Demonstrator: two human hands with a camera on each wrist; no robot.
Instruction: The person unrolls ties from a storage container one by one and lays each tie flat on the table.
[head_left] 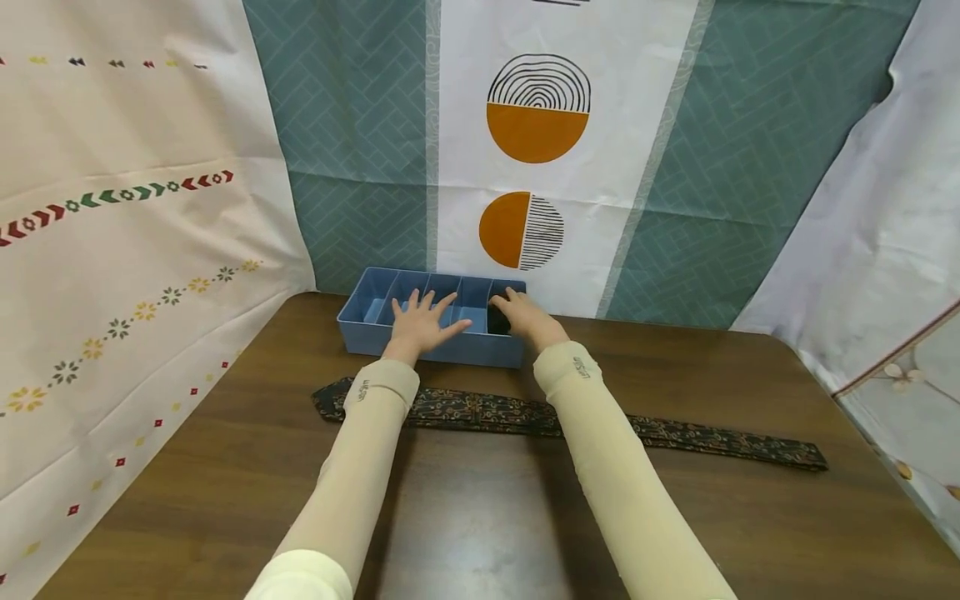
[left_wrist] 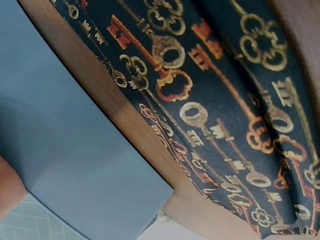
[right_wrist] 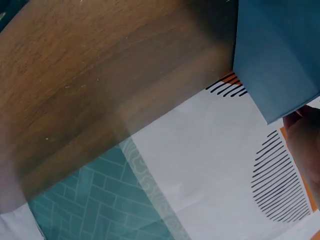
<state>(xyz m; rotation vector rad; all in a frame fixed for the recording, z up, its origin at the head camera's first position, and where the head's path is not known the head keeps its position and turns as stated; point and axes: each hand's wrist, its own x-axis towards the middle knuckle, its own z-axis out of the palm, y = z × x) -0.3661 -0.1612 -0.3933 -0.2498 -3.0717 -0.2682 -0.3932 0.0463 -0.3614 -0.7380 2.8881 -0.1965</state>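
Note:
A blue box (head_left: 420, 345) divided into several compartments stands at the back of the table. My left hand (head_left: 421, 327) hovers over its middle with fingers spread, holding nothing. At the rightmost compartment is my right hand (head_left: 527, 319), its fingers loosely bent over the rim. A dark thing (head_left: 498, 322) fills that compartment below the fingers, and its kind is hidden. In front of the box a dark necktie (head_left: 480, 412) with a gold and orange key pattern lies stretched across the table. The left wrist view shows the necktie (left_wrist: 200, 100) close up beside the box wall (left_wrist: 75, 135).
The brown wooden table (head_left: 187, 500) ends at a green and white curtain (head_left: 360, 150) behind the box. A cream embroidered cloth (head_left: 150, 250) hangs along the left edge, and white cloth (head_left: 900, 208) along the right. Both forearms pass over the necktie.

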